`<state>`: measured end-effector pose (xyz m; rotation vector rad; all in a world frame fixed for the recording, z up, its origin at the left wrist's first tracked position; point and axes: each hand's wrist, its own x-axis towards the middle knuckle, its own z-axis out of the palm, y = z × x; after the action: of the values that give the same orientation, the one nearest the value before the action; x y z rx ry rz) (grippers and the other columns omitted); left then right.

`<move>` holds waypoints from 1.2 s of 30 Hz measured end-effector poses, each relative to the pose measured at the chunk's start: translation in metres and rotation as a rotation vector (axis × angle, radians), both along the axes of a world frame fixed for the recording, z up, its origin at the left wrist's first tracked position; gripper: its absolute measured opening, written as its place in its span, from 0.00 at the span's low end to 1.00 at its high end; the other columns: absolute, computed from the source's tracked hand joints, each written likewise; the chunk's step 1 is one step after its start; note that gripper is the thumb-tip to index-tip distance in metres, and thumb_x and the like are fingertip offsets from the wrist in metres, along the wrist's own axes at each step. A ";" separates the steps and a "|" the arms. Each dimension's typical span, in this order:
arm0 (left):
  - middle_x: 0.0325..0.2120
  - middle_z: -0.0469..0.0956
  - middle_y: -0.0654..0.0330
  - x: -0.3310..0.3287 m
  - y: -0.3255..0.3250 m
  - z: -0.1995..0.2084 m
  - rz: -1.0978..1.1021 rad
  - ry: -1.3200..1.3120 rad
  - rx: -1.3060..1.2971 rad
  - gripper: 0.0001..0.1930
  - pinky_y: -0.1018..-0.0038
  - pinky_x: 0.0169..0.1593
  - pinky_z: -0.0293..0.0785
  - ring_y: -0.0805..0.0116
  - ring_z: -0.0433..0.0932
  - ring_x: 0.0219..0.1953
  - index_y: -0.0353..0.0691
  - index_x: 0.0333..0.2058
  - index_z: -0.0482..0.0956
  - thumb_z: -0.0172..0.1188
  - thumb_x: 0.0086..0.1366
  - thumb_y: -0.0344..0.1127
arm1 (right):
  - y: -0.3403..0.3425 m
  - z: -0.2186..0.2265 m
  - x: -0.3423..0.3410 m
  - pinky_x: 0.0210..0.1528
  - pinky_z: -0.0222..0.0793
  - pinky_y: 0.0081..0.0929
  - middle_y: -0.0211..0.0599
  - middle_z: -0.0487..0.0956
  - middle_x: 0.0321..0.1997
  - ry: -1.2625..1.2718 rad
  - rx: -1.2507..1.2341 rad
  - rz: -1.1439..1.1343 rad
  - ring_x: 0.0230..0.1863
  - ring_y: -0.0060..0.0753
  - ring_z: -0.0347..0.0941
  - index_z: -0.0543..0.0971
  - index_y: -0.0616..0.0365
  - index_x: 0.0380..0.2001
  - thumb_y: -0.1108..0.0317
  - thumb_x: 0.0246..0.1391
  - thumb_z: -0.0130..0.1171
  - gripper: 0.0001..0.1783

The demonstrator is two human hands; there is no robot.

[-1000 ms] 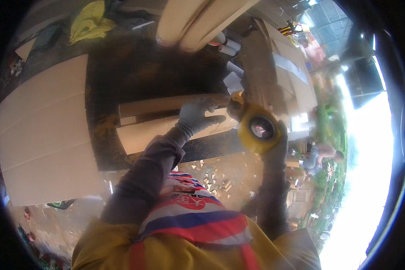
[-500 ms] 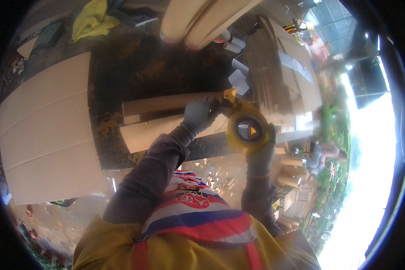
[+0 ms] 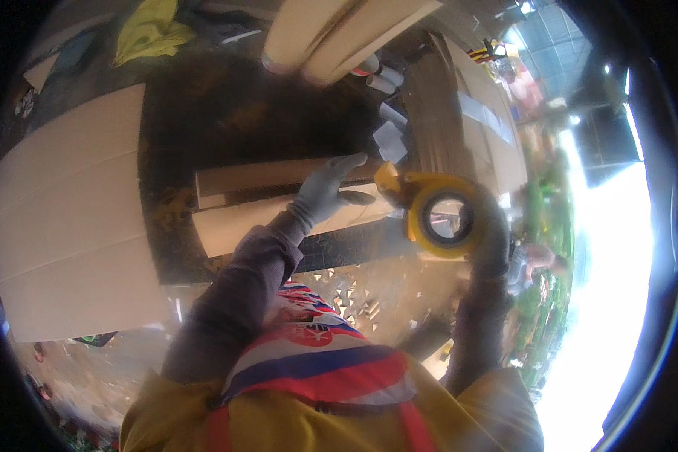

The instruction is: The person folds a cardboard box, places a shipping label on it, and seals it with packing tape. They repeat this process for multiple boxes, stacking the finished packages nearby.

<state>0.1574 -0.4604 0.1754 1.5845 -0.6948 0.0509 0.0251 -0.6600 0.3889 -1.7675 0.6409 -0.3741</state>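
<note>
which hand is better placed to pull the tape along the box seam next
Right, probably. The right hand already grips the yellow tape dispenser, whose front end sits at the end of the cardboard box. The left hand lies flat on the box, better suited to steadying it.

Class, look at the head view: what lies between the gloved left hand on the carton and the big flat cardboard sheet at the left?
In the head view, the left hand rests on the folded carton; between it and the flat cardboard sheet lie that carton's near end and a dark strip of ground.
</note>
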 end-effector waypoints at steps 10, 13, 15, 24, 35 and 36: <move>0.35 0.79 0.48 -0.009 -0.028 0.017 0.153 -0.036 0.811 0.21 0.57 0.41 0.73 0.53 0.78 0.40 0.36 0.39 0.81 0.63 0.57 0.50 | -0.044 -0.020 0.153 0.49 0.73 0.30 0.45 0.81 0.46 -0.169 -1.063 0.652 0.43 0.32 0.77 0.79 0.63 0.49 0.70 0.61 0.53 0.15; 0.32 0.80 0.55 -0.008 -0.040 0.019 0.191 -0.136 1.013 0.20 0.61 0.39 0.72 0.58 0.79 0.37 0.41 0.35 0.83 0.61 0.58 0.54 | -0.026 -0.077 0.204 0.50 0.72 0.30 0.45 0.80 0.47 -0.108 -0.875 0.657 0.45 0.32 0.77 0.79 0.62 0.49 0.70 0.61 0.53 0.15; 0.30 0.81 0.58 -0.006 -0.041 0.019 0.149 -0.156 1.069 0.19 0.62 0.37 0.72 0.59 0.80 0.36 0.44 0.32 0.84 0.60 0.58 0.54 | -0.017 -0.097 0.216 0.52 0.72 0.30 0.44 0.78 0.51 0.355 -0.761 0.521 0.48 0.31 0.76 0.78 0.62 0.51 0.70 0.61 0.53 0.16; 0.29 0.82 0.59 0.002 -0.049 -0.001 0.105 -0.055 0.930 0.15 0.60 0.33 0.72 0.59 0.81 0.32 0.46 0.27 0.84 0.63 0.55 0.52 | -0.050 -0.062 0.045 0.51 0.72 0.37 0.43 0.80 0.43 0.324 -1.103 0.991 0.46 0.39 0.78 0.81 0.57 0.41 0.63 0.59 0.54 0.13; 0.25 0.80 0.56 -0.015 0.079 0.014 0.224 -0.159 0.941 0.15 0.60 0.33 0.74 0.57 0.80 0.30 0.42 0.26 0.81 0.64 0.57 0.49 | -0.007 -0.055 0.053 0.42 0.75 0.31 0.45 0.81 0.36 0.268 -0.663 0.794 0.37 0.40 0.80 0.79 0.62 0.42 0.65 0.58 0.55 0.13; 0.25 0.80 0.56 -0.018 0.080 0.012 0.223 -0.130 0.944 0.16 0.60 0.33 0.74 0.57 0.80 0.30 0.42 0.26 0.81 0.63 0.57 0.50 | 0.002 -0.043 0.072 0.40 0.75 0.29 0.47 0.81 0.37 0.258 -0.507 0.677 0.37 0.39 0.80 0.79 0.64 0.44 0.65 0.58 0.56 0.16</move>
<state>0.1394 -0.3807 0.1870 2.5807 -0.6746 -0.0155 0.0975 -0.6583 0.3456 -2.4130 0.0841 0.1840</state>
